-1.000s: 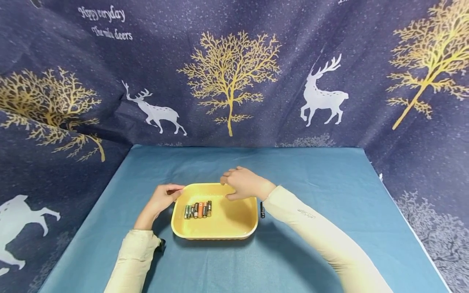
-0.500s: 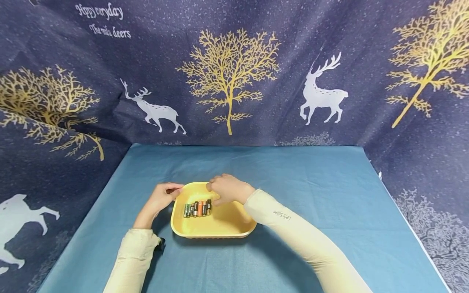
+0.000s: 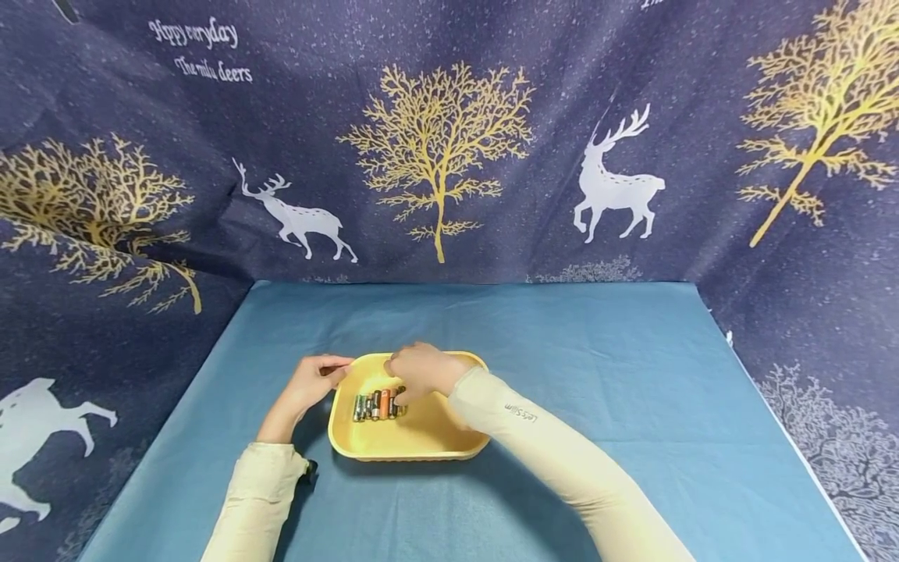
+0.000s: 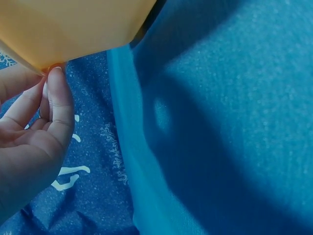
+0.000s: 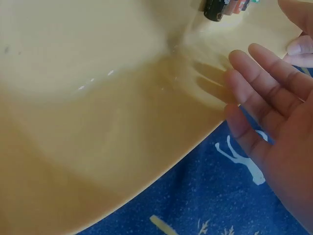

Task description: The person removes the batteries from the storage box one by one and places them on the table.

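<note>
A yellow rectangular tray (image 3: 421,446) holds several batteries (image 3: 375,405) in a side-by-side row in its left half. Its back left corner is pinched between the thumb and fingers of my left hand (image 3: 307,386); in the left wrist view, that hand (image 4: 41,125) grips the rim from outside. My right hand (image 3: 424,370) is over the tray's back part, its thumb side right at the row's right end. In the right wrist view, this hand's relaxed fingers (image 5: 266,81) hold nothing, and a black battery (image 5: 214,9) shows beyond them. The sleeve hides the tray's right rim.
Blue cloth (image 3: 611,375) covers the table around the tray. Behind and at the sides hangs a dark blue curtain (image 3: 534,156) with trees and deer. A small black object (image 3: 309,471) is at the left sleeve's cuff.
My right hand has moved left across the tray to the right end of the battery row. Its sleeve now covers a small black cylinder seen right of the tray. My left hand has stayed put.
</note>
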Demonstrator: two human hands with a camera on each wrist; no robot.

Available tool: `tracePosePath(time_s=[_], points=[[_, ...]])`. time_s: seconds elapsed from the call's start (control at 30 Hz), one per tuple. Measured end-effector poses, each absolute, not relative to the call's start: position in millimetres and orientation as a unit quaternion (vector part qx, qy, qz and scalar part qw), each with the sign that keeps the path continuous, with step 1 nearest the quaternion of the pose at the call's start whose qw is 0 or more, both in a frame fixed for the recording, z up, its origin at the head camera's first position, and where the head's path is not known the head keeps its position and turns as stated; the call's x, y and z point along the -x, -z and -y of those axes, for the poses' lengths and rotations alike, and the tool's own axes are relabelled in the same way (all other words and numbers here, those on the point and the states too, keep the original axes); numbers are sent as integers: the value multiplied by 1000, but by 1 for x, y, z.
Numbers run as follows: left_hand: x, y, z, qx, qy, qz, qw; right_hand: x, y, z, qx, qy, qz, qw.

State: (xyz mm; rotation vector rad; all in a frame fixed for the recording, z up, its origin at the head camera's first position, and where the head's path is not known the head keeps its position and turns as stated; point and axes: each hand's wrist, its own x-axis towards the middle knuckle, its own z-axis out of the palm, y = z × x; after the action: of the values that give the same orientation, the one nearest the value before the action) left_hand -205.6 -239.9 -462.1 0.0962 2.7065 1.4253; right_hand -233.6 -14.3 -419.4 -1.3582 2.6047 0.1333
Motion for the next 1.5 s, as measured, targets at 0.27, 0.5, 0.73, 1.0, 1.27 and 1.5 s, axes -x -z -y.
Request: tracePosePath(time_s=[0.27,0.5,0.73,1.0,1.27,1.5], points=[[206,464,240,-25,-464,-884,42,233,422,23,451,-49,-884,115],[206,464,241,-30,-467,-883,43,228,424,28,425,-83,-892,127],[206,465,241,-28,-471,-881,44,224,433,32,428,-135,-889,94],[206,464,240,-24,-468,-883,42,222,441,34,425,-182,-884,74],[206,463,240,-24,-470,-881,43,222,446,34,424,-175,-886,70],[206,463,240,-23,-470,-881,40,222,445,32,432,-192,-880,52]])
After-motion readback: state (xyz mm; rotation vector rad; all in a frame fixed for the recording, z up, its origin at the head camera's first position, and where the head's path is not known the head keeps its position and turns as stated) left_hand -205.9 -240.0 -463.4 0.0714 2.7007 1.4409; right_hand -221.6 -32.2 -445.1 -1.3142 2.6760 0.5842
